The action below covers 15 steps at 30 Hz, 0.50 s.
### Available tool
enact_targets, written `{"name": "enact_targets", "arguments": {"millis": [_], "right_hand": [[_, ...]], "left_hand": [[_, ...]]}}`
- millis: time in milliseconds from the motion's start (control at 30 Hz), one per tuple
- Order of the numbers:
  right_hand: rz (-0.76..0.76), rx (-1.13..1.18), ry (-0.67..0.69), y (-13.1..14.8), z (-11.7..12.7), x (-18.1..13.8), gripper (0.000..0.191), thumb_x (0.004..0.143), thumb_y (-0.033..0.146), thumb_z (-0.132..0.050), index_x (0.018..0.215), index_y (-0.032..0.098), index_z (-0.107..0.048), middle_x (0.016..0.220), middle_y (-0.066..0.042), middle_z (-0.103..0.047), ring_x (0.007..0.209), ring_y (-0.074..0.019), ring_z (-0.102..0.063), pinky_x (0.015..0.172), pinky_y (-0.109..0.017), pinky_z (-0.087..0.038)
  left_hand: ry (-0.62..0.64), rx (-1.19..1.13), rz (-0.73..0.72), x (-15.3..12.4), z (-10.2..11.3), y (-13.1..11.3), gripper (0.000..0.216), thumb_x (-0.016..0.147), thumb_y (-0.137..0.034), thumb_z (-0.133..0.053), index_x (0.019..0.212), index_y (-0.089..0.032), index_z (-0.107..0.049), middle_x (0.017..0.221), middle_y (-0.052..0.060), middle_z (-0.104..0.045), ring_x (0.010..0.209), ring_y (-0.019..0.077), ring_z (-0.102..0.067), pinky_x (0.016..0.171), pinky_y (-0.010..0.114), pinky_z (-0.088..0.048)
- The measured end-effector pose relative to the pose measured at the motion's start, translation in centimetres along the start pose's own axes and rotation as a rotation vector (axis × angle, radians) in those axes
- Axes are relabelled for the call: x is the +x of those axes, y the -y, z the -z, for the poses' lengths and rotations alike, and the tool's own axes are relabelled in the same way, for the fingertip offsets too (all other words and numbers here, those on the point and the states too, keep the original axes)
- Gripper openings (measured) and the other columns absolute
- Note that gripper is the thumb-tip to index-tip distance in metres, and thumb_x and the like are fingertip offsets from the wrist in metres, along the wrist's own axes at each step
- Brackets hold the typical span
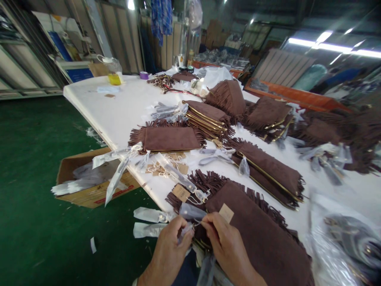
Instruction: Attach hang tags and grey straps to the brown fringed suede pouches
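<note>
My left hand [170,248] is closed in a pinch on a clear plastic sleeve [185,231] at the edge of a brown fringed bag [256,228]. Beside it, my right hand [225,245] pinches a thin white string [197,223], its fingertips close to the left ones. A small kraft tag [226,213] sticks up behind the right fingers, over the brown fabric. Another kraft tag [181,192] lies on the fringe with its string. Two wrapped strips [149,229] stick out past the table edge to the left. The exact point between my fingertips is too small to make out.
More brown fringed bags lie stacked on the white table [98,107], including one bag [171,138] ahead. Loose tags [166,165] with strings lie nearby. An open cardboard box [89,194] stands below the left edge. A plastic bag [342,242] lies at right.
</note>
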State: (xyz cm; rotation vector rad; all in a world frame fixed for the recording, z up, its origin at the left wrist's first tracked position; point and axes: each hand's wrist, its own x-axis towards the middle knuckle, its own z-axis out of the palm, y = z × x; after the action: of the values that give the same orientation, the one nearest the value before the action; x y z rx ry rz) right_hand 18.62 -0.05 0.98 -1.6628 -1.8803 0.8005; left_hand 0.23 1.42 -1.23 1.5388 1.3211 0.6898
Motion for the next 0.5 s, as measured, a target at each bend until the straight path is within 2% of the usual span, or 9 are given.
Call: {"name": "enact_targets", "arguments": {"millis": [367,500], "right_hand": [[0.137,-0.06,-0.024,0.0,-0.7,0.2,0.016,0.1,0.021,-0.039,0.098,0.024,-0.054,0.087,0.0,-0.059,0.076,-0.0137,-0.059,0.068,-0.024,-0.042],[0.144,-0.038,-0.022,0.0,-0.8,0.4,0.017,0.1,0.02,-0.039,0.097,0.024,-0.056,0.089,-0.001,-0.059,0.078,-0.0138,-0.059,0.069,-0.023,-0.044]], "left_hand": [[0.022,0.084,-0.165,-0.8,-0.2,1.5,0.013,0.095,-0.029,-0.046,0.092,-0.022,-0.056,0.091,0.003,-0.063,0.082,0.0172,-0.06,0.075,0.027,-0.044],[0.021,0.029,-0.197,-0.9,-0.1,0.9,0.01,0.091,-0.029,-0.051,0.092,-0.022,-0.058,0.101,0.006,-0.065,0.09,0.0199,-0.061,0.079,0.029,-0.047]]}}
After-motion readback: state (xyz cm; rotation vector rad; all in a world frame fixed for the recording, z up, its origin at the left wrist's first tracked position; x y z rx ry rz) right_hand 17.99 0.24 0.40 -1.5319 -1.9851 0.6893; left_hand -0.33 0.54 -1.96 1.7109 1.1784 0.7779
